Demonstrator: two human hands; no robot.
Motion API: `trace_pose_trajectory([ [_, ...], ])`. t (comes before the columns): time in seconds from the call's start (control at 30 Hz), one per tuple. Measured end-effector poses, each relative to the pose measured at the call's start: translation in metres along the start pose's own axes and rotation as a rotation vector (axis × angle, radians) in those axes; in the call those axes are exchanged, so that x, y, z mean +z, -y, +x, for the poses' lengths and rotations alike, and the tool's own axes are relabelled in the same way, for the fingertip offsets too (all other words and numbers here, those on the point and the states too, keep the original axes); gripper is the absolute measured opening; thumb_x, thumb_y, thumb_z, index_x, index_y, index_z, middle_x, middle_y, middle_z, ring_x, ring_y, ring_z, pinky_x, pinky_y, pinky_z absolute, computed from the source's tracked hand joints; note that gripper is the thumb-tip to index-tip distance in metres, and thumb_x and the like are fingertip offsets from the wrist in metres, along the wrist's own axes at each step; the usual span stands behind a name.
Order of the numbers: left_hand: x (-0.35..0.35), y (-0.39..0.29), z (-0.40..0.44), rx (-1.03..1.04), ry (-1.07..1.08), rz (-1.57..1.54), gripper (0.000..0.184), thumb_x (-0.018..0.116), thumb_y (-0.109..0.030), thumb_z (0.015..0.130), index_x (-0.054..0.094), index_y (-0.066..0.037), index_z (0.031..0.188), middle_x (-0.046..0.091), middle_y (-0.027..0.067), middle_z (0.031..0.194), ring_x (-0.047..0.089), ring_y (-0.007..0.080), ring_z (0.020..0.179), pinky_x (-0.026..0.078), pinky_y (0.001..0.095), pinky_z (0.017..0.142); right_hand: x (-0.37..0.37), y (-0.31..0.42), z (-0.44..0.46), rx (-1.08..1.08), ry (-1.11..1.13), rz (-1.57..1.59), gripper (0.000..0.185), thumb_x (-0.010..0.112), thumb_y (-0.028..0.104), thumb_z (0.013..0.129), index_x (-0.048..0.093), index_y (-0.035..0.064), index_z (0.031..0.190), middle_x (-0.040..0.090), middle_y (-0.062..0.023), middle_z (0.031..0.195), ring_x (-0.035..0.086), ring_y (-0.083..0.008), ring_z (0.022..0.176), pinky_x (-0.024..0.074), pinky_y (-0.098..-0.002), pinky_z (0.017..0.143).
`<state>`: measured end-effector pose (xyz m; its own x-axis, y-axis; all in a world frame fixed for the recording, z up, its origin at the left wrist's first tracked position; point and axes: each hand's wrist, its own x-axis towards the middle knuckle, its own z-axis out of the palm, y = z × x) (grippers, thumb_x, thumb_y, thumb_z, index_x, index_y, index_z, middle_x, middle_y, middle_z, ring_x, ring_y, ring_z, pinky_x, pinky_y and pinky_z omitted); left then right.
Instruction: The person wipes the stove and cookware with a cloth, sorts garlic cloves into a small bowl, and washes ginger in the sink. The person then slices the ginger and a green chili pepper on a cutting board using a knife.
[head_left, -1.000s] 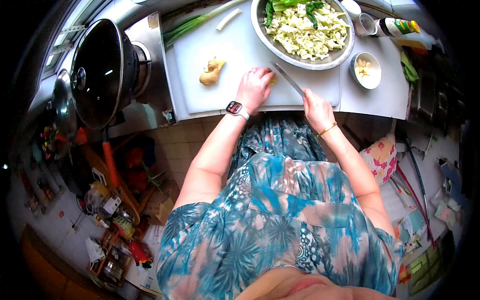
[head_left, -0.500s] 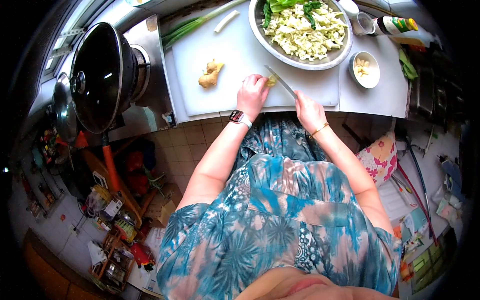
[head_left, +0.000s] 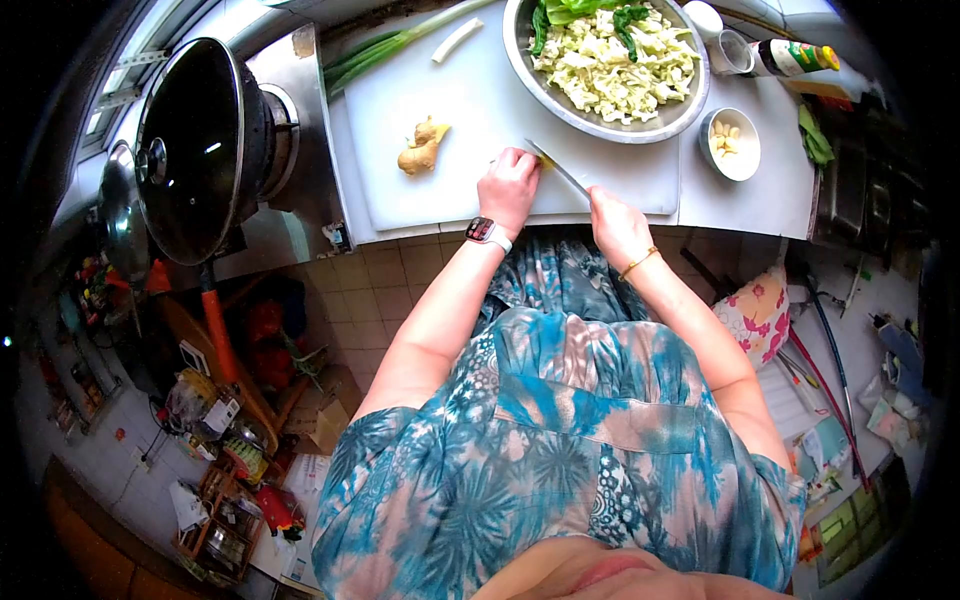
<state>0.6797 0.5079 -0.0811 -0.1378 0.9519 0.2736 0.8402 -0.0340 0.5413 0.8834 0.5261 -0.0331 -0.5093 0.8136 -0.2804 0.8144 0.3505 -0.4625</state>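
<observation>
My left hand [head_left: 509,187], a watch on its wrist, has its fingers closed at the front of the white cutting board [head_left: 480,95]. They pinch a small yellowish piece of ginger, mostly hidden behind the fingers and blade. In my right hand [head_left: 618,228] is a knife [head_left: 562,173], gripped by its handle. Its blade slants up and left, with the tip close beside my left fingertips. A knob of ginger root [head_left: 421,152] lies on the board to the left of my hands.
A metal bowl of chopped cabbage [head_left: 615,80] stands behind my hands. To the right are a small bowl of garlic cloves [head_left: 732,143] and a bottle [head_left: 790,57]. Scallions [head_left: 385,52] and a white stalk piece [head_left: 457,40] lie at the back left. A lidded wok [head_left: 190,150] sits left.
The knife blade has come in closer to my left fingers, and less of the ginger piece shows. The whole view has shifted slightly.
</observation>
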Motion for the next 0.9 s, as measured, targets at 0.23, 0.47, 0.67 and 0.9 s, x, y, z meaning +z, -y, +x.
trace_pose_trajectory([
  [0.23,0.003,0.002,-0.003,-0.021,0.007,0.038,0.011,0.071,-0.011,0.079,0.062,-0.010,0.085,0.062,0.0070,0.089,0.064,0.0281,0.081,0.054,0.0395,0.066,0.027,0.003,0.026,-0.024,-0.054,0.008,0.012,0.046,0.011,0.096,0.053,0.0068,0.104,0.068,-0.0215,0.086,0.067,-0.0430,0.079,0.0528,-0.0540,0.067],
  [0.47,0.006,0.004,-0.006,-0.119,-0.002,-0.076,0.011,0.071,-0.011,0.078,0.062,-0.009,0.083,0.061,0.0082,0.087,0.063,0.0298,0.081,0.052,0.0411,0.068,0.001,0.001,0.017,-0.091,-0.076,0.070,0.018,0.048,0.013,0.096,0.057,0.0096,0.112,0.069,-0.0189,0.085,0.067,-0.0406,0.079,0.0527,-0.0535,0.067],
  [0.67,0.006,0.003,-0.004,-0.113,-0.005,-0.078,0.011,0.071,-0.011,0.078,0.061,-0.008,0.083,0.061,0.0089,0.087,0.063,0.0307,0.081,0.052,0.0424,0.068,0.004,0.003,0.011,-0.046,0.001,-0.027,0.015,0.047,0.008,0.093,0.055,0.0075,0.106,0.069,-0.0199,0.084,0.068,-0.0398,0.080,0.0535,-0.0524,0.069],
  [0.9,0.007,0.001,-0.004,-0.083,0.009,-0.038,0.012,0.071,-0.010,0.079,0.061,-0.008,0.086,0.062,0.0098,0.091,0.063,0.0316,0.084,0.053,0.0427,0.069,0.017,0.006,0.021,-0.040,0.011,-0.010,0.014,0.046,0.008,0.093,0.053,0.0063,0.104,0.068,-0.0211,0.083,0.067,-0.0425,0.079,0.0529,-0.0538,0.067],
])
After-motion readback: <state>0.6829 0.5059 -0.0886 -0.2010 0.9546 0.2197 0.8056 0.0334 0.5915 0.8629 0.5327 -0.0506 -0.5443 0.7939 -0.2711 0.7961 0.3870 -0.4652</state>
